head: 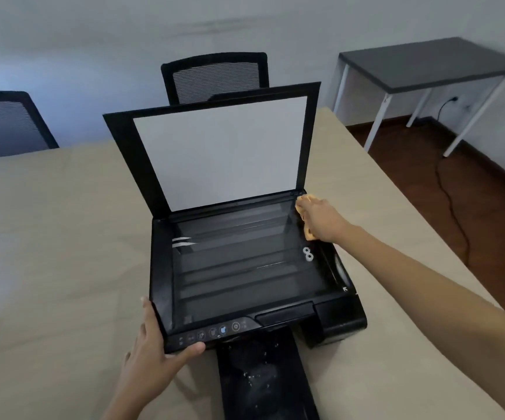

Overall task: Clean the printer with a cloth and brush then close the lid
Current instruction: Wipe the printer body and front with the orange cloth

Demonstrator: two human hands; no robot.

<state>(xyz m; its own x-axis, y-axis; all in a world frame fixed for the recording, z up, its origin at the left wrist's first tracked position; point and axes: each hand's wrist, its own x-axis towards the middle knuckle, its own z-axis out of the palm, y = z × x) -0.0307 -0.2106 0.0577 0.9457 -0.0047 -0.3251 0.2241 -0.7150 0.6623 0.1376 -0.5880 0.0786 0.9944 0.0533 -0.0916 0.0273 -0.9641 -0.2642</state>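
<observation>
A black printer sits on the beige table. Its scanner lid stands raised, white underside facing me, and the glass bed is exposed. My right hand presses an orange cloth onto the far right corner of the glass, near the lid hinge; most of the cloth is hidden under the hand. My left hand braces the printer's front left corner, thumb along the control panel edge, fingers straight up the left side. The output tray sticks out in front, speckled with dust. No brush is in view.
Two black mesh chairs stand behind the table. A grey side table with white legs is at the back right, with a black cable trailing over the wooden floor.
</observation>
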